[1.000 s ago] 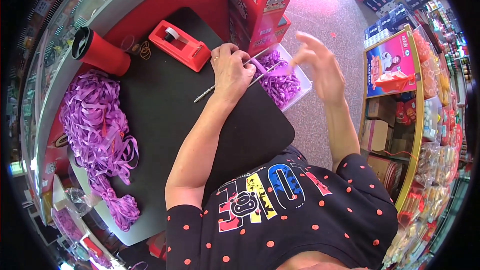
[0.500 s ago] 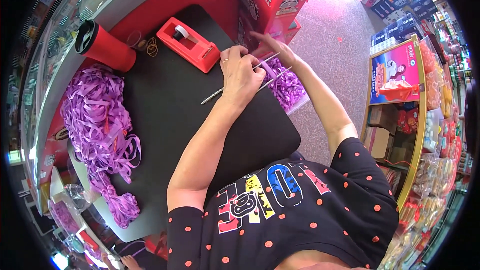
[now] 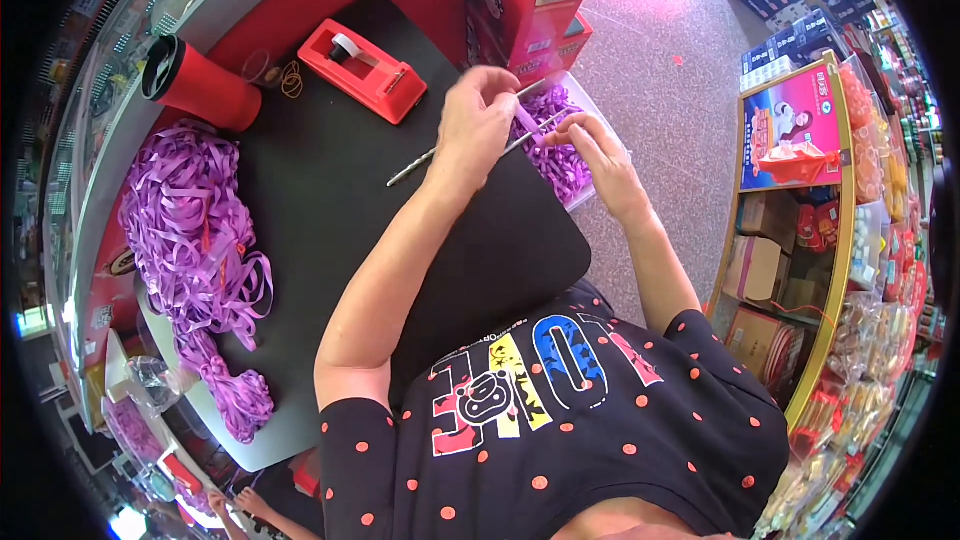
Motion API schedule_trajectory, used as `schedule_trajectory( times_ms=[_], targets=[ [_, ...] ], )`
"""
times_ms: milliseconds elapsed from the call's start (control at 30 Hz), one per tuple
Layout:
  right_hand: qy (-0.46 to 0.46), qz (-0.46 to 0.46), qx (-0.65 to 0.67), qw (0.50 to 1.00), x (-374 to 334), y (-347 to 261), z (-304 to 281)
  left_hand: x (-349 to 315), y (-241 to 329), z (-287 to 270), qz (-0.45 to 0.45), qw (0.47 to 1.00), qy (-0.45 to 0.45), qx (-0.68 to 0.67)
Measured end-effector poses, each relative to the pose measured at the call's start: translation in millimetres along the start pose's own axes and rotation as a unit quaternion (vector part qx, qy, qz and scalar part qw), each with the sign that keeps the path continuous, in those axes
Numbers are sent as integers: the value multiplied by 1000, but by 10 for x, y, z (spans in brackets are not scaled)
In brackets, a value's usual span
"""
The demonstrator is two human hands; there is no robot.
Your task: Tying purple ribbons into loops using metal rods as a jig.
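My left hand is closed around thin metal rods above the far edge of the black tabletop. One rod end with a spiral pattern sticks out beside my wrist, and the other ends point toward my right hand. A short band of purple ribbon spans the rods. With bent fingers pinched together, my right hand is at this ribbon and the rod ends; its fingertips are partly hidden. Below both hands, a pale bin holds loose purple ribbon.
A red tape dispenser, a red tumbler and rubber bands lie on the black table. A large heap of purple ribbon covers its left side. Red cartons stand beyond; a goods shelf is at right.
My right hand has come back toward me from beyond the rods to their near side. The left hand still grips the rods, and the view has shifted slightly.
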State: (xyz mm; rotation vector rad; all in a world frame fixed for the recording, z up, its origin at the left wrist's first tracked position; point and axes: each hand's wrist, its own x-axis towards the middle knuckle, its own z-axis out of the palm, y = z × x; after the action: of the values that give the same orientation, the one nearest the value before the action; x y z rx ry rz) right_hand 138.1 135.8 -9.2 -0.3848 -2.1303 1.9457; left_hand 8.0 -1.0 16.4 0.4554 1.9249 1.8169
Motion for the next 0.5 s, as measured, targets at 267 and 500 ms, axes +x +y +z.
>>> schedule_trajectory(
  times_ms=[267,500],
  targets=[
    [-25,45,-136,989,174,-156,-85,-782,99,446,-381,807,-129,-432],
    [-28,79,-9,996,234,-109,-100,-635,-160,720,-224,779,-98,-577]
  ],
)
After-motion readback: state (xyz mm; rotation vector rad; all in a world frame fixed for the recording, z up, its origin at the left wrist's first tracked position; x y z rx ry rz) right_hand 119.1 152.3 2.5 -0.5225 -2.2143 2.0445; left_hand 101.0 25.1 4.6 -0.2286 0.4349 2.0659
